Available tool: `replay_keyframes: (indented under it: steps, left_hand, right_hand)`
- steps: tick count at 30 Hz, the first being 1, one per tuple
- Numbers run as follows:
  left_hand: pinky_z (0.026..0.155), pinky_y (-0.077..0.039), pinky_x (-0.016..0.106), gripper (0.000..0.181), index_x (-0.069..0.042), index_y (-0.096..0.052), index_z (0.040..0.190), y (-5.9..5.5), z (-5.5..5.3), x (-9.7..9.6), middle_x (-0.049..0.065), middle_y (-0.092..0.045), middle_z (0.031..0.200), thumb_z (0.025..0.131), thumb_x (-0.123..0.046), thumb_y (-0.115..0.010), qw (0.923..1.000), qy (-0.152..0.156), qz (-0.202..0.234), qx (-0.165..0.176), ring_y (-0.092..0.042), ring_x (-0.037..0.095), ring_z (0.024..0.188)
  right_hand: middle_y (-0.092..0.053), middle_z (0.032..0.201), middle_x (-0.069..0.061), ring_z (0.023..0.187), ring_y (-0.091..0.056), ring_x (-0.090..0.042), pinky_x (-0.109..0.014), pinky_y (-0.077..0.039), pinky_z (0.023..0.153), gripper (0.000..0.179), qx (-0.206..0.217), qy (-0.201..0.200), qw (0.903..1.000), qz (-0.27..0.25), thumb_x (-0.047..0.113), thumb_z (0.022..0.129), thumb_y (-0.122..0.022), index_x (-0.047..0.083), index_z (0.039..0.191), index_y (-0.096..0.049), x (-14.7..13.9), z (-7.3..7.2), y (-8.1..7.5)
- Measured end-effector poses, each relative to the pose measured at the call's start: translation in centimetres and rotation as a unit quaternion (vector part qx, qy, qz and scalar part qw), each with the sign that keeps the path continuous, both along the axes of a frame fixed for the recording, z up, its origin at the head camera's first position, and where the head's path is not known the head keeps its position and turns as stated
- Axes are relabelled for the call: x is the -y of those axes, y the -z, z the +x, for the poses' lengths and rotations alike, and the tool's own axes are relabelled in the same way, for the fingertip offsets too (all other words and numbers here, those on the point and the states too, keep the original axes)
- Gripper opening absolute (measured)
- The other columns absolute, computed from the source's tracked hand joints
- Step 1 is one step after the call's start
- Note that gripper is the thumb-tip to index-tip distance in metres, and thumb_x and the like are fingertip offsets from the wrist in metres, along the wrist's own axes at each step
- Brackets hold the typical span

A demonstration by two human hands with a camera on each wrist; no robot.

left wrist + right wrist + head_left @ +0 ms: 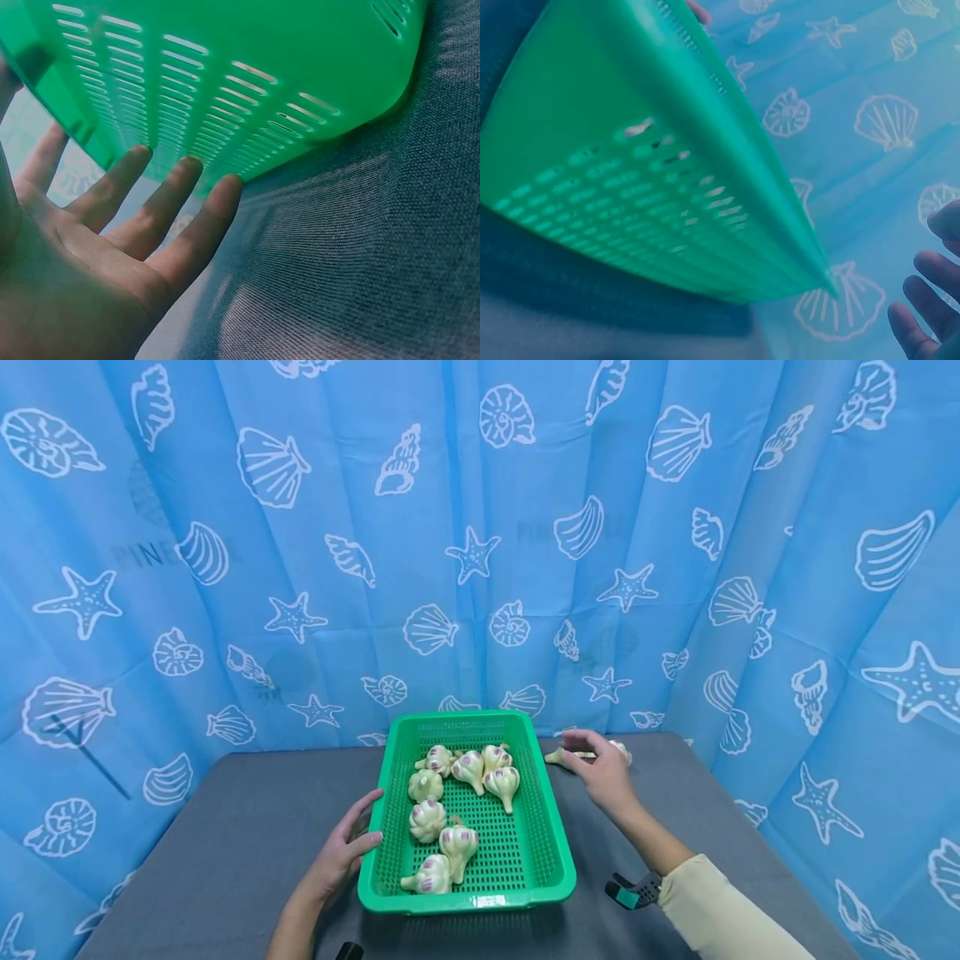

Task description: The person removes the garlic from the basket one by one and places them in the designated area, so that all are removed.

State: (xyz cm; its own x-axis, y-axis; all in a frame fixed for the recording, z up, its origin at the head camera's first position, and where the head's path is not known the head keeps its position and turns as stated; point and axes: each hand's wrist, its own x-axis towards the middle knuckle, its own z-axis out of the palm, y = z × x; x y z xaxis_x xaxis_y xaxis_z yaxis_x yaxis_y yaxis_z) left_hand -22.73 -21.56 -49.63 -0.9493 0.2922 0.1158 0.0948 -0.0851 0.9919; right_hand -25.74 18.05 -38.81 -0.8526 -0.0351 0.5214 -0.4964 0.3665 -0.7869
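Note:
A green plastic basket with slotted walls holds several garlic bulbs, white-green with purple patches. My left hand is at the basket's left side, thumb by the rim and fingers spread along the outer wall; the left wrist view shows the fingertips against or close to the slotted side. To the right of the basket my right hand hovers at garlic lying on the table, partly covering it. In the right wrist view the fingers are apart and loosely bent, with nothing visible between them.
A grey cloth-covered table lies under the basket. Blue curtains with white shell and starfish prints stand right behind the basket and along both sides. A dark band with a teal patch sits by the right wrist.

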Motion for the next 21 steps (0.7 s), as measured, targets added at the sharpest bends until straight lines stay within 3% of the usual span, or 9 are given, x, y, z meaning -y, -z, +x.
replay_keyframes:
  steps: [3, 7, 15, 21]
  left_hand:
    - [0.088, -0.05, 0.041, 0.065, -0.014, -0.021, 0.155, 0.0, 0.0, 0.0, 0.029, -0.017, 0.153, 0.098, -0.008, -0.052, 1.0, 0.002, 0.001, -0.002, -0.036, 0.045, 0.131]
    - [0.089, -0.05, 0.041, 0.065, -0.014, -0.022, 0.155, 0.0, 0.0, 0.0, 0.028, -0.018, 0.154, 0.098, -0.008, -0.052, 1.0, -0.003, 0.0, -0.003, -0.035, 0.045, 0.131]
    - [0.088, -0.05, 0.041, 0.065, -0.013, -0.021, 0.155, 0.0, 0.0, 0.0, 0.029, -0.018, 0.153, 0.098, -0.007, -0.051, 1.0, -0.001, 0.0, -0.006, -0.035, 0.046, 0.131]
    - [0.088, -0.05, 0.042, 0.066, -0.014, -0.021, 0.155, -0.1, 0.0, -0.1, 0.029, -0.018, 0.153, 0.097, -0.009, -0.052, 1.0, -0.005, -0.004, -0.004, -0.035, 0.045, 0.131]
  right_hand:
    - [-0.065, 0.106, -0.027, 0.101, -0.061, -0.039, -0.034, -0.052, 0.082, 0.024, 0.005, -0.009, 0.9998, 0.014, -0.004, 0.092, -0.063, -0.01, 0.115, -0.062, 0.8, -0.2, -0.6]
    - [-0.067, 0.106, -0.019, 0.101, -0.062, -0.032, -0.042, -0.052, 0.085, 0.024, 0.009, -0.009, 0.9992, 0.038, 0.004, 0.093, -0.064, -0.004, 0.116, -0.064, 1.5, -2.0, -0.1]
    - [-0.069, 0.104, -0.012, 0.099, -0.063, -0.029, -0.046, -0.051, 0.083, 0.023, 0.017, -0.037, 0.9979, 0.051, 0.01, 0.092, -0.068, 0.002, 0.114, -0.068, 3.3, -4.3, -1.1]
    - [-0.069, 0.105, -0.01, 0.099, -0.061, -0.028, -0.043, -0.05, 0.082, 0.023, 0.059, -0.046, 0.9936, 0.085, 0.013, 0.091, -0.07, 0.003, 0.112, -0.068, 4.9, -5.4, -1.7]
